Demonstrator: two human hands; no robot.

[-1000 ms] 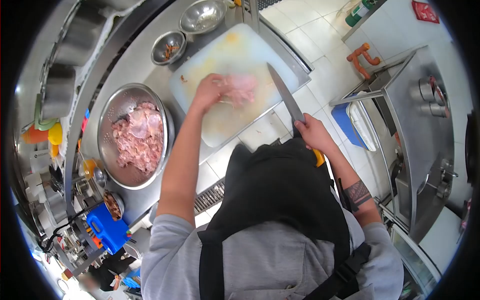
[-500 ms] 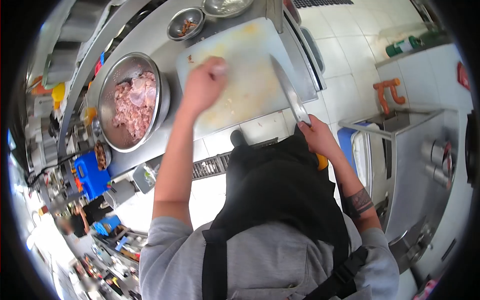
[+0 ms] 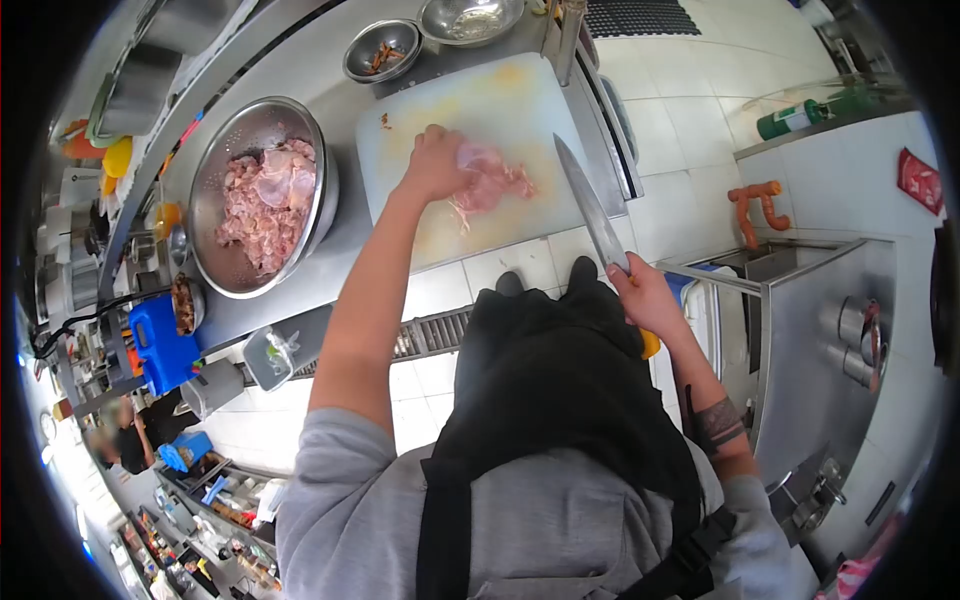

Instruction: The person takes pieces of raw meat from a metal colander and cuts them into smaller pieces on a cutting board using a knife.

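A pale pink piece of raw chicken (image 3: 488,180) lies spread on the white cutting board (image 3: 450,235). My left hand (image 3: 435,165) is at its left end, with curled fingers gripping the edge; the fingertips are partly hidden. At the board's right side, my right hand (image 3: 640,292) is closed round the handle of a large kitchen knife (image 3: 590,205). Its long blade points away from me, the tip over the board's right edge. To the left, a steel colander (image 3: 205,200) holds a heap of raw chicken (image 3: 262,205).
Beyond the board stand a small steel bowl (image 3: 352,50) with brownish scraps and a wider steel bowl (image 3: 430,22). A blue container (image 3: 165,345) is at the counter's left end. A steel sink unit (image 3: 810,350) stands at right. Another person (image 3: 135,440) is far left.
My left hand was a blurred fist over the board; now it rests lower on the chicken, which has come into view on the board. The knife stays in my right hand, slightly shifted.
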